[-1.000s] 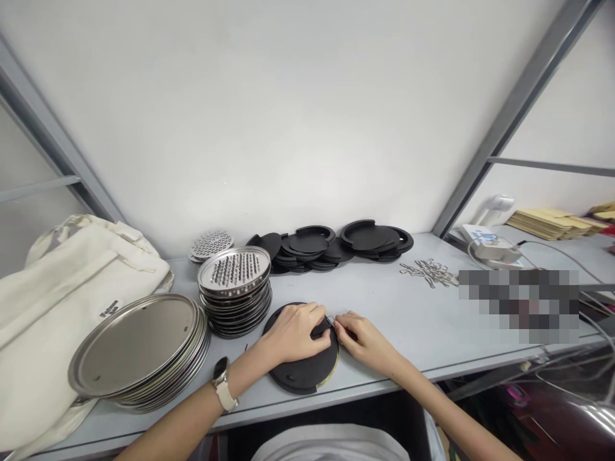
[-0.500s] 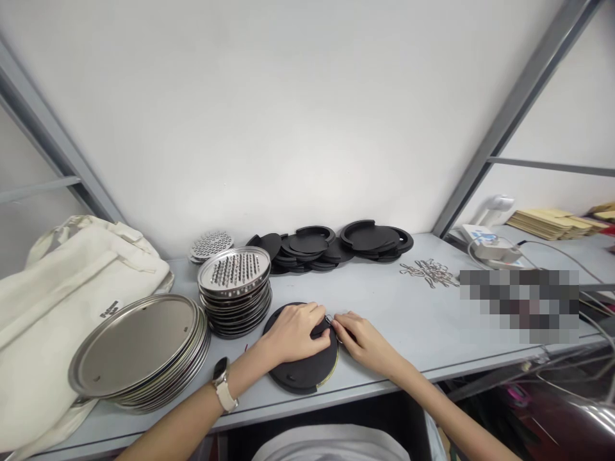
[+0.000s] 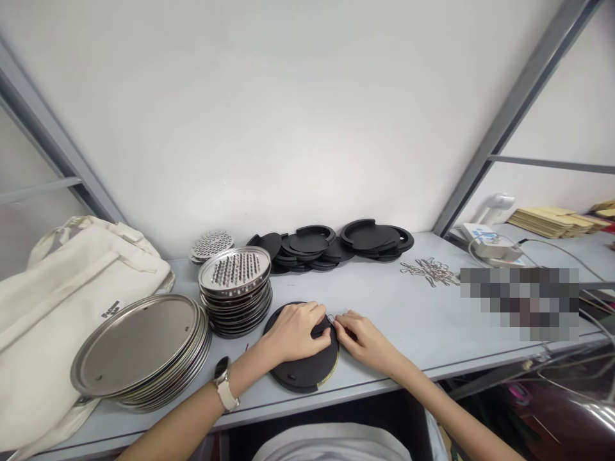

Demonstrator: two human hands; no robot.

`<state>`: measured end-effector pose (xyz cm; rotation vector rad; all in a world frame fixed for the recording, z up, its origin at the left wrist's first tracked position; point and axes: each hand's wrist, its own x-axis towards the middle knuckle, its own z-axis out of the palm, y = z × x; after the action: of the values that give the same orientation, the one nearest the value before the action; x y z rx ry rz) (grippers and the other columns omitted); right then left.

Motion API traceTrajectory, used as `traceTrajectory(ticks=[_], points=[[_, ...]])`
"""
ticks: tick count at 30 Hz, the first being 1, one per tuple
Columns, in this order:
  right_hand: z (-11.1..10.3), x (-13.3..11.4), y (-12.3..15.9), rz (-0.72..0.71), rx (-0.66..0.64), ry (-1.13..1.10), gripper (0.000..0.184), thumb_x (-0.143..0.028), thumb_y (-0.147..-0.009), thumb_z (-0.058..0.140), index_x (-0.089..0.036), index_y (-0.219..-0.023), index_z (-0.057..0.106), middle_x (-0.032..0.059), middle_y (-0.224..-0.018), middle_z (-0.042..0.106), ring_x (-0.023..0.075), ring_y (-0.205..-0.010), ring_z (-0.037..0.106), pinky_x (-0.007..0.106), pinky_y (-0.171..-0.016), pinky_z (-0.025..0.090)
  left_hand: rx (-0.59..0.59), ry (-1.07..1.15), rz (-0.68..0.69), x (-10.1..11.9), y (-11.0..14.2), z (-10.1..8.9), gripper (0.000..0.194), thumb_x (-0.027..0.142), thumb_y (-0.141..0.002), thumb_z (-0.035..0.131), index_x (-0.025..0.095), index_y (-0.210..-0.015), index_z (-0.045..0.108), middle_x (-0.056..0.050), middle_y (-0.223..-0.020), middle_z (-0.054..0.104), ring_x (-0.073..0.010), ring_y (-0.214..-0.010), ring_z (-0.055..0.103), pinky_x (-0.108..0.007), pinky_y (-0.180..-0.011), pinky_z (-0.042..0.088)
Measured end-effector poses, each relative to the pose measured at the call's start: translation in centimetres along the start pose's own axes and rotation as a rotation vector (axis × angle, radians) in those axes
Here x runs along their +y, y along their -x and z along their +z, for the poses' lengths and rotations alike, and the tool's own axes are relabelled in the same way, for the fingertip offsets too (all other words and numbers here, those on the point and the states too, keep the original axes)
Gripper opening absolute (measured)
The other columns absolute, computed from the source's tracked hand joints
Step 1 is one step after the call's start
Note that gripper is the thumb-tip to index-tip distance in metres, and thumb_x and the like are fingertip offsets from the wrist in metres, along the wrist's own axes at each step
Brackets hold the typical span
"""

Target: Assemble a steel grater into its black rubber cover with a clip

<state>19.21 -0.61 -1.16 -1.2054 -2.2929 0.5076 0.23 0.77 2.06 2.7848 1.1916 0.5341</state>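
Near the front edge of the table a black round disc lies flat, with a thin yellowish line along its lower right rim. My left hand lies over its upper part, fingers bent and thumb stretched across, holding it down. At the disc's right edge, the closed fingertips of my right hand pinch a small bent wire clip. The clip touches or nearly touches the rim; my fingers hide how it sits. More wire clips lie in a loose pile further right.
Left of the disc stand a stack of round metal grater plates and a stack of larger metal lids. Black round parts pile up along the wall. A cream cloth bag lies far left, a white device with cables at right.
My right hand has shifted very slightly at the disc's edge with the wire clip. My left hand and the disc stay in place.
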Motion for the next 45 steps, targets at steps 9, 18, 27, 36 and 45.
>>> traceTrajectory(ticks=[9,18,27,36,45], points=[[0.09,0.01,0.04,-0.033,-0.003,0.040,0.028,-0.018,-0.095,0.032,-0.020,-0.071,0.045,0.0018,-0.067,0.053,0.0169,-0.067,0.050,0.030,-0.068,0.039,-0.005,0.015,0.012,0.02,-0.01,0.00,0.013,0.029,-0.081,0.052,0.020,-0.076,0.045,0.002,-0.072,0.053,-0.0141,-0.065,0.051,-0.027,-0.059,0.031],[0.11,0.01,-0.06,-0.021,0.012,-0.002,0.029,-0.018,-0.094,0.035,-0.020,-0.066,0.043,-0.0006,-0.061,0.049,0.0155,-0.062,0.047,0.028,-0.064,0.038,-0.020,0.007,0.001,0.03,-0.02,-0.06,0.012,0.029,-0.080,0.053,0.020,-0.076,0.046,0.001,-0.073,0.054,-0.0146,-0.067,0.052,-0.028,-0.060,0.033],[-0.22,-0.20,0.24,0.106,0.106,-0.218,0.017,-0.021,-0.092,0.037,-0.021,-0.075,0.039,-0.0054,-0.064,0.042,0.0107,-0.056,0.038,0.022,-0.055,0.033,0.000,-0.009,0.019,-0.08,-0.01,0.03,0.015,0.030,-0.081,0.052,0.020,-0.076,0.042,0.002,-0.073,0.053,-0.0143,-0.066,0.051,-0.028,-0.060,0.031],[-0.01,-0.29,0.01,0.057,0.093,-0.119,0.031,-0.026,-0.096,0.033,-0.021,-0.066,0.038,-0.0021,-0.062,0.045,0.0133,-0.058,0.043,0.025,-0.058,0.034,0.005,-0.015,0.024,0.00,0.01,0.03,0.015,0.030,-0.082,0.051,0.020,-0.076,0.041,0.003,-0.073,0.053,-0.0139,-0.066,0.050,-0.028,-0.059,0.031],[0.39,0.04,-0.36,0.104,0.071,-0.064,0.033,-0.027,-0.097,0.032,-0.020,-0.067,0.042,-0.0006,-0.063,0.052,0.0136,-0.058,0.047,0.024,-0.058,0.033,0.003,-0.019,0.031,-0.04,-0.05,-0.04,0.015,0.030,-0.082,0.051,0.020,-0.076,0.042,0.003,-0.073,0.053,-0.0134,-0.065,0.050,-0.028,-0.058,0.031]])
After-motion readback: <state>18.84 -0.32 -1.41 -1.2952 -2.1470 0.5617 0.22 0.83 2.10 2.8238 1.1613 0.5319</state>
